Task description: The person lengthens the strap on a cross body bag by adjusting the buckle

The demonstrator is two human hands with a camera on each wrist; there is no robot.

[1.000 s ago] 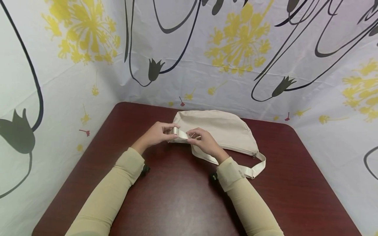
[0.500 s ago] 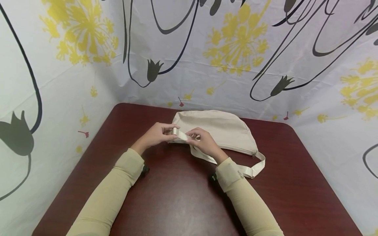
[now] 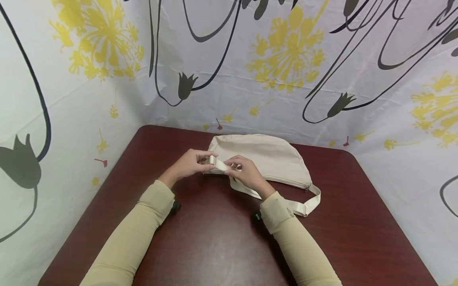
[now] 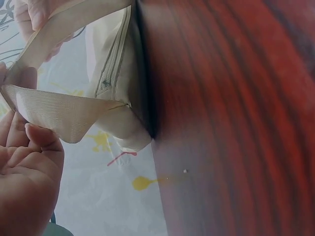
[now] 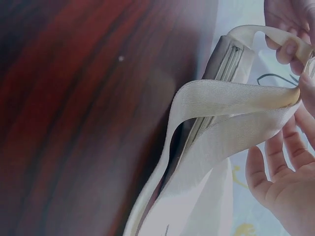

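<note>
A cream half-moon shoulder bag (image 3: 262, 155) lies near the back of the table, its zipper (image 4: 114, 61) edge toward me. My left hand (image 3: 187, 163) pinches the webbing strap (image 4: 64, 113) at a pale, shiny slider (image 3: 212, 160), off the bag's left end. Just to the right, my right hand (image 3: 248, 172) pinches the same strap between thumb and fingers. In the right wrist view the strap (image 5: 236, 101) doubles back in a loop to the fingertips. How the webbing threads the slider is hidden by the fingers.
The strap's other end curls from the bag's right corner, with a second slider (image 3: 304, 209) on the dark red table (image 3: 211, 238). A white fabric with flower prints (image 3: 229, 91) hangs close behind the table and at both sides.
The short strap section between my hands has shifted slightly in angle. Both hands and the bag stay almost in place.
</note>
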